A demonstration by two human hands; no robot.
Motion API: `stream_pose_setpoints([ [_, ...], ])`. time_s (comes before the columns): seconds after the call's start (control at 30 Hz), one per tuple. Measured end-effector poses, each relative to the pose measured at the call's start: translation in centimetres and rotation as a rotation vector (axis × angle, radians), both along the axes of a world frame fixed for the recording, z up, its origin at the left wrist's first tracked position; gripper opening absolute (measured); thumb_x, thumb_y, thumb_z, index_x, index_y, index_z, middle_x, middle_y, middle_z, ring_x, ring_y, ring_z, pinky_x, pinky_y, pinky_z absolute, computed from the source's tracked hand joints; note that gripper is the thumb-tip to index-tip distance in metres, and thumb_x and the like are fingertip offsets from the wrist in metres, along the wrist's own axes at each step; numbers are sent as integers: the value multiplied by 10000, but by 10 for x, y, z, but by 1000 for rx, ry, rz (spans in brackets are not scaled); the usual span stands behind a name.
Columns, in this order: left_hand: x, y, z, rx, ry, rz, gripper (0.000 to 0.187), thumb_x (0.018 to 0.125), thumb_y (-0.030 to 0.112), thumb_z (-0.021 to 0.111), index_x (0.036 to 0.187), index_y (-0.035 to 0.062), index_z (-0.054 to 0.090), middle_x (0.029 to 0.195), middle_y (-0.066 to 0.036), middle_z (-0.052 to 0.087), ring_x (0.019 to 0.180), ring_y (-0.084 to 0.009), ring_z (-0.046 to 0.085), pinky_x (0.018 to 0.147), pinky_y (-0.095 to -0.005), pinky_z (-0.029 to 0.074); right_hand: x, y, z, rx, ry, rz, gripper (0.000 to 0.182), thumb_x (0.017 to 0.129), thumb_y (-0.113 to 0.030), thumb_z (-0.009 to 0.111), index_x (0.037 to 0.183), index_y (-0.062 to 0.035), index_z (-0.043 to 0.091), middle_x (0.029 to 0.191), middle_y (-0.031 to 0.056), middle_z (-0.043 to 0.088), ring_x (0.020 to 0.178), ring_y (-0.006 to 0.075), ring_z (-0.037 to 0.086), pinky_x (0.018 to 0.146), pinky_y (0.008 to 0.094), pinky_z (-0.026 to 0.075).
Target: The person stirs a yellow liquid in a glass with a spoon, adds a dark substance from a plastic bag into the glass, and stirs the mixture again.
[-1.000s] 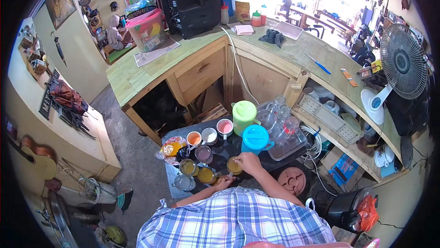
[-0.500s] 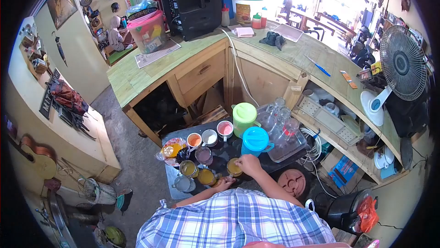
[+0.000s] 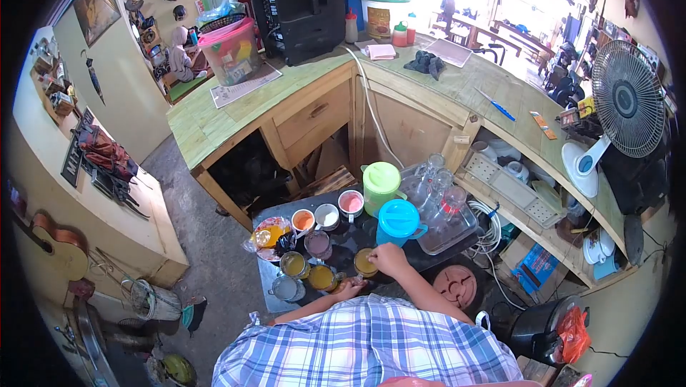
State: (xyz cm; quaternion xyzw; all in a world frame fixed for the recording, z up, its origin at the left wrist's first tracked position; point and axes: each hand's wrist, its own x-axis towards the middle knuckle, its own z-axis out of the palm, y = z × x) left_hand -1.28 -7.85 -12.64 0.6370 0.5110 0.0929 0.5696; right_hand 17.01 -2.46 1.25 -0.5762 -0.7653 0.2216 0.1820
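My left hand is closed at the near side of a glass mug holding a yellow-brown drink, its fingers at the handle. Over that mug's rim, my right hand is pinched; whatever is between its fingers is too small to make out. Two more mugs of yellowish drink, one and another, stand to the left. Near them are a mug of greyish liquid and a mug of purplish contents. A blue lidded pitcher stands just beyond my right hand.
Behind the mugs are a green pitcher, cups with orange, white and pink contents, and a plastic-wrapped orange item. A clear tray holds upturned glasses. A wooden counter encloses the far side.
My right hand has shifted very slightly over the mug, staying pinched. My left hand stays by the handle. The other cups and pitchers have not moved.
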Motion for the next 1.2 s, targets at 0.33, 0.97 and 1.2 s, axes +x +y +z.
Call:
stream_pose_setpoints([
  [0.33,-5,4,-101,88,-38,38,353,886,427,539,895,107,688,823,-131,645,805,-196,577,733,-346,431,0,0,2,-100,64,19,206,775,-275,674,853,-94,734,790,152,672,732,335,646,683,427,516],
  [0.97,-3,3,-76,-155,-175,82,361,885,391,589,980,58,694,947,-86,668,955,-166,549,815,-355,387,0,-3,9,-118,-50,-19,218,786,-280,666,872,-90,730,747,175,658,689,341,637,661,423,508],
  [1.2,-2,2,-63,-110,-119,60,284,914,301,558,1019,71,689,1001,-106,674,939,-160,561,837,-337,361,1,-1,2,42,101,-30,189,770,-258,685,868,-105,734,752,166,661,704,337,639,667,413,509],
])
